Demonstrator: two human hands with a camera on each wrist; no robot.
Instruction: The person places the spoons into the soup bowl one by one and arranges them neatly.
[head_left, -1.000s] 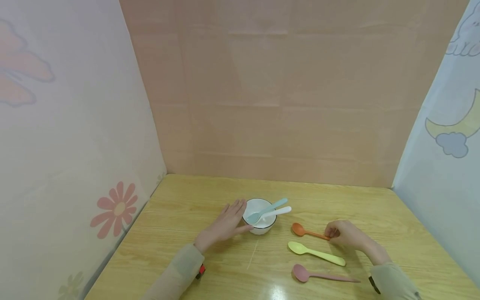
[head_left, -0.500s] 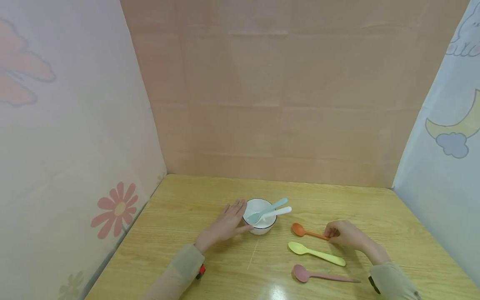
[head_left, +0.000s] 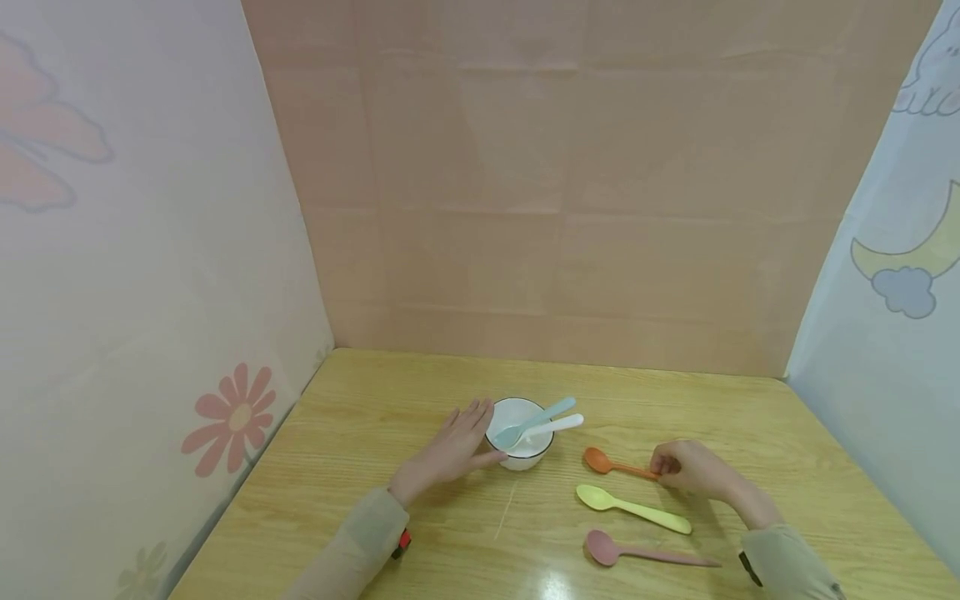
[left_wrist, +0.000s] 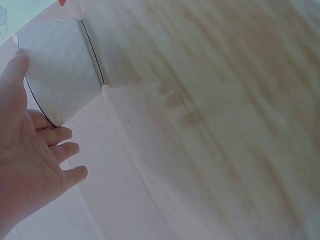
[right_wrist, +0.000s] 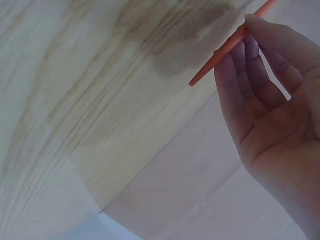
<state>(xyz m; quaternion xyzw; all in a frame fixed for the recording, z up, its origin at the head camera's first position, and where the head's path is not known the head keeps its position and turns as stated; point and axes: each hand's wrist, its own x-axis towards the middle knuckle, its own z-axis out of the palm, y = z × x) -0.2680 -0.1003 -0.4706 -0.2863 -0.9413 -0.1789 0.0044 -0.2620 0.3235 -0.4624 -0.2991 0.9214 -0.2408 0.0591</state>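
Observation:
My left hand (head_left: 450, 447) lies against the left side of a white bowl (head_left: 528, 460) with a dark rim. Its fingers are fairly straight, and thumb and index finger touch the bowl near the rim, as the left wrist view also shows on the bowl (left_wrist: 60, 65). Inside the bowl lean a light blue spoon (head_left: 551, 411) and a white spoon (head_left: 558, 424), handles over the right rim. My right hand (head_left: 697, 469) pinches the handle of an orange spoon (head_left: 597, 460) between thumb and fingers. In the right wrist view the orange handle (right_wrist: 225, 51) passes between the fingertips.
A yellow spoon (head_left: 637, 507) and a pink spoon (head_left: 602, 547) lie on the wooden table (head_left: 420, 550), nearer than the orange one. A brown backdrop (head_left: 555, 192) closes off the far edge, with pale patterned side panels left and right.

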